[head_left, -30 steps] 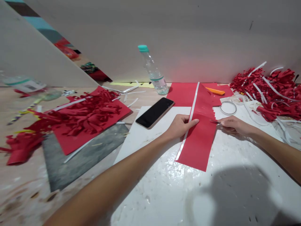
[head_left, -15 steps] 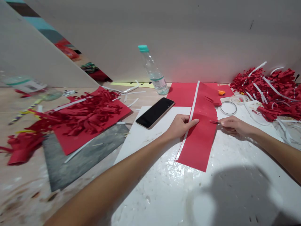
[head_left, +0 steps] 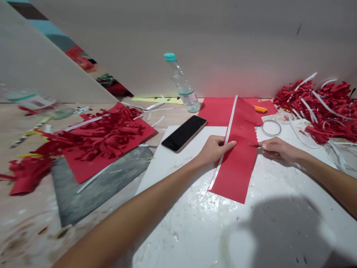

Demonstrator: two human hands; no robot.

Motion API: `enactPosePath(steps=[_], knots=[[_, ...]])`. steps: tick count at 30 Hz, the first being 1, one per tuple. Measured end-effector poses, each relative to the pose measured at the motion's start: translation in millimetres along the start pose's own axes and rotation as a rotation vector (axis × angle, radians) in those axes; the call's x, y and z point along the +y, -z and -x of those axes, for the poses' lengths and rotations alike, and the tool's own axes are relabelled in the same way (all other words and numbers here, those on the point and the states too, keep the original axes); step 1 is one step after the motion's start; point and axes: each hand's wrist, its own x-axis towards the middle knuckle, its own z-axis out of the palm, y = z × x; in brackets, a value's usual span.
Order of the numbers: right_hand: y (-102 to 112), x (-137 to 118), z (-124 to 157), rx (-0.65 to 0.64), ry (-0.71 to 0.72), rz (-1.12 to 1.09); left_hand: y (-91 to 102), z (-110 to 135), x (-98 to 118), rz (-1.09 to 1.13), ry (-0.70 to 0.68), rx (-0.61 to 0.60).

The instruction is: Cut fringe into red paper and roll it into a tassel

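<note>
- Paper (head_left: 237,171), red, rectangular and edged in white, stretched over a glossy white board (head_left: 195,230).
- Left hand (head_left: 215,149) pinched its white-edged side, thumb on top.
- Right hand (head_left: 276,148) gripped a slim metal tool (head_left: 254,144), tip at the opposite edge.

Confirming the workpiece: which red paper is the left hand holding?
The long red strip, white band along one edge, gripped by the left hand. The back red sheet and left-side red sheet are in neither hand.
</note>
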Motion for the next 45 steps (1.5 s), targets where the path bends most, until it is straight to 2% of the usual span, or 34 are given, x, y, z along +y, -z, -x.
enactPosePath(steps=[5, 13, 24, 32, 45], knots=[[-0.7, 0.0, 0.2, 0.008, 0.005, 0.002, -1.7, 1.5, -0.2, 0.060, 0.025, -0.004], [-0.7, 2.3, 0.0, 0.017, 0.009, -0.015, 1.3, -1.2, -2.8, -0.030, -0.039, 0.011], [0.1, 0.5, -1.4, 0.014, 0.020, 0.054, 1.3, -0.9, -1.6, -0.060, -0.038, -0.018], [-6.3, 0.9, -6.6, 0.010, 0.019, -0.010, -1.8, 1.3, 4.5, -0.090, -0.047, -0.007], [-7.5, 1.3, -6.1, 0.013, 0.001, -0.065, -1.5, 1.4, 1.7, -0.086, -0.053, -0.031]])
